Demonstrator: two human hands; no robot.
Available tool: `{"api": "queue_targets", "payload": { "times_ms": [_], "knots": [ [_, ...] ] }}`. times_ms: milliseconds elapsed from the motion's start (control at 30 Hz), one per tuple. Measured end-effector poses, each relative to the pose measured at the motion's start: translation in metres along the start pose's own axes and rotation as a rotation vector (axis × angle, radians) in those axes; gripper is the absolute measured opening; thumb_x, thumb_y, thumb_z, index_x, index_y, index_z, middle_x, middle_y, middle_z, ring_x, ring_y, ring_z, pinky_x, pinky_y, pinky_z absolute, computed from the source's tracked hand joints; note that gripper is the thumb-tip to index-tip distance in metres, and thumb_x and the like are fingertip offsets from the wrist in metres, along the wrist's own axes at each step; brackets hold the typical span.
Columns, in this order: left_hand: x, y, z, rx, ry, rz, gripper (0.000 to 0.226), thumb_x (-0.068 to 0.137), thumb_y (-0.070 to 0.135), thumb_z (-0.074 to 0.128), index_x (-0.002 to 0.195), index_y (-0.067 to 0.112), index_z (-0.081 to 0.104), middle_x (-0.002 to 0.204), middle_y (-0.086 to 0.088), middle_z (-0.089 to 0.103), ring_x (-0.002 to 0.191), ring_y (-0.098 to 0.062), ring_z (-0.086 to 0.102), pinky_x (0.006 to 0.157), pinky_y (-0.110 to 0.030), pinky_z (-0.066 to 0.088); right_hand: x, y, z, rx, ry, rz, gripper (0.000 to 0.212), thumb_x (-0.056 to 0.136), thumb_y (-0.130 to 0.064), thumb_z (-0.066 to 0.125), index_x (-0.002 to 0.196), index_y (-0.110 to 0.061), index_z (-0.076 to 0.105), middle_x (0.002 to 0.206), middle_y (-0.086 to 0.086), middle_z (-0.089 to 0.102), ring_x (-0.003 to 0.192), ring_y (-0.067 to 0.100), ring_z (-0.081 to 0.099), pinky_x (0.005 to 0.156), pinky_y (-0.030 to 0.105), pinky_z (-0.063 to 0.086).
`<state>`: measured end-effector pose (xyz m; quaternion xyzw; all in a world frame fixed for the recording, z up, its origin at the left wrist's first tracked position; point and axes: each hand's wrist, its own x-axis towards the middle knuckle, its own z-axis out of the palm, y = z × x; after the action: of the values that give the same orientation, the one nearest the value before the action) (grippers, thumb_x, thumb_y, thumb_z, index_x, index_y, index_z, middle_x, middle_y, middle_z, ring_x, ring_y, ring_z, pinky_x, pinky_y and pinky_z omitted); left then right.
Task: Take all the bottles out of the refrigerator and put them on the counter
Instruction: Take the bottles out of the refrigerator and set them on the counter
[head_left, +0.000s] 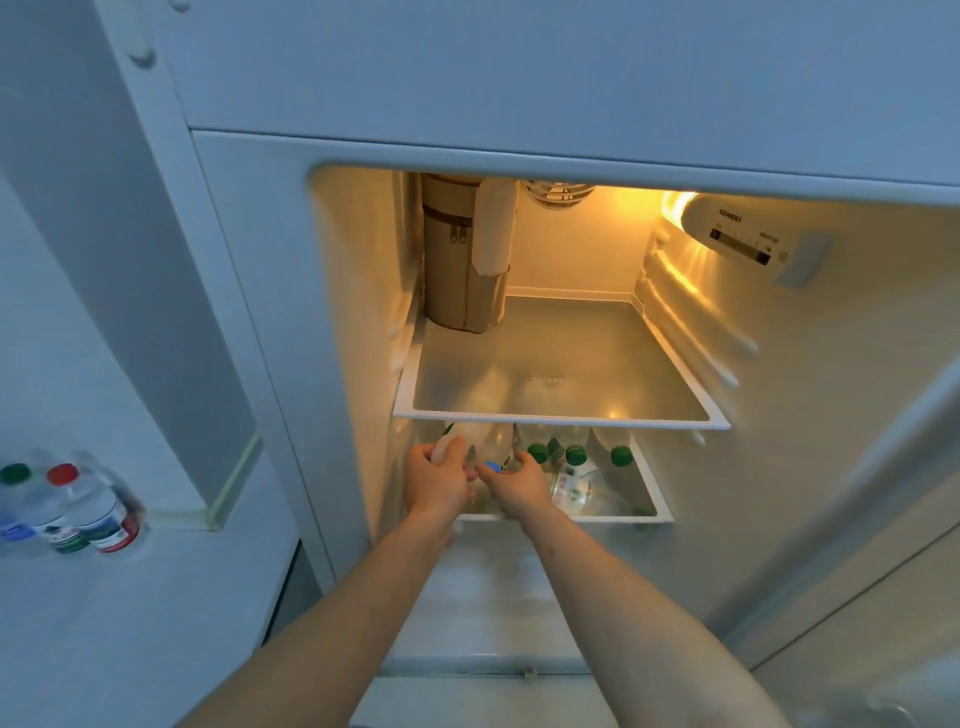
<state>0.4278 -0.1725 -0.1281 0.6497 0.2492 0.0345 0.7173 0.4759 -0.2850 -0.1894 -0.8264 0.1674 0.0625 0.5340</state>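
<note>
The refrigerator stands open, and both my arms reach onto its lower shelf (655, 506). My left hand (435, 480) grips a clear bottle (448, 446) at the shelf's left end. My right hand (515, 486) curls round a clear bottle with a blue cap (491, 466) right beside it. Further right on the same shelf stand several clear bottles with green caps (575, 455). On the counter (156, 597) at the left stand three bottles (78, 506), with green and red caps.
The upper glass shelf (561, 415) juts out just above my hands; a tall beige zipped pouch (460, 260) stands at its back left. The refrigerator's control panel (743, 236) sits on the right inner wall. The door frame (249, 312) separates the counter from the shelves.
</note>
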Motion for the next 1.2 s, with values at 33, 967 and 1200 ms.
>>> {"api": "queue_targets", "payload": {
  "times_ms": [33,967,1200],
  "knots": [
    [-0.006,0.002,-0.003,0.0,-0.004,0.007,0.018,0.099,0.027,0.061,0.092,0.02,0.046,0.09,-0.01,0.067,0.074,-0.02,0.067,0.069,-0.046,0.061,-0.001,-0.002,0.001,0.006,0.001,-0.015,0.045,0.083,-0.032,0.08,0.123,-0.02,0.061,0.098,0.001,0.068,0.097,0.024,0.068,0.089,0.038,0.055],
    [-0.165,0.035,-0.167,0.47,-0.145,0.715,0.017,0.098,0.052,0.05,0.1,0.035,0.052,0.092,0.014,0.069,0.076,-0.008,0.071,0.068,-0.039,0.056,-0.198,-0.017,-0.071,0.185,0.633,-0.437,0.013,0.088,-0.026,0.066,0.084,-0.035,0.057,0.084,-0.01,0.057,0.08,0.02,0.058,0.073,0.038,0.049],
    [-0.183,0.018,-0.237,0.675,-0.189,0.73,0.03,0.091,0.063,0.046,0.094,0.033,0.052,0.086,0.012,0.069,0.077,-0.011,0.069,0.071,-0.043,0.057,-0.248,-0.016,-0.071,-0.051,0.491,-0.577,0.01,0.084,-0.024,0.069,0.078,-0.022,0.062,0.07,-0.004,0.054,0.067,0.014,0.048,0.06,0.032,0.038]
  ]
}}
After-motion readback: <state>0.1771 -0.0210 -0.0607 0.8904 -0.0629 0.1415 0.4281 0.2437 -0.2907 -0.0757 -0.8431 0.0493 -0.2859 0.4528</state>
